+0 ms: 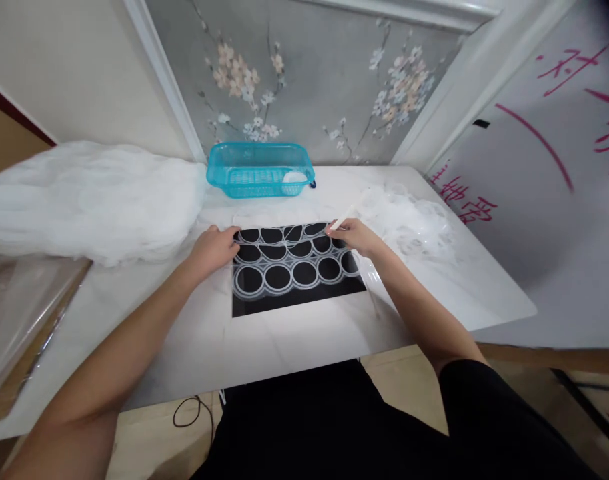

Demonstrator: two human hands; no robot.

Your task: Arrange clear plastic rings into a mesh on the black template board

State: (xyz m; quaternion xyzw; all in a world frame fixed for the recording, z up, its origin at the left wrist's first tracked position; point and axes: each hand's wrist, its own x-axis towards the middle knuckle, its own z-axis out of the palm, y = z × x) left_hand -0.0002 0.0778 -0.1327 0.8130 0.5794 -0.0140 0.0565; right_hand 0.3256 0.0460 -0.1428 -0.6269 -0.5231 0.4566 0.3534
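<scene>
A black mat point(294, 300) lies on the white table point(264, 347), and over it rests a clear film sheet point(291, 260) marked with rows of white-rimmed circles. My left hand point(215, 247) presses down on the sheet's left edge, fingers curled onto it. My right hand point(351, 235) sits at the sheet's upper right corner and grips a thin white stick-like tool point(342, 220) that points up and away from me. Its tip touches the sheet near the top row of circles.
A turquoise plastic basket point(259, 170) with a white round piece inside stands at the table's back. A heap of white gauzy material point(84, 200) fills the left. Loose clear film scraps point(414, 220) lie at the right. A white board with pink writing point(544, 167) leans on the right.
</scene>
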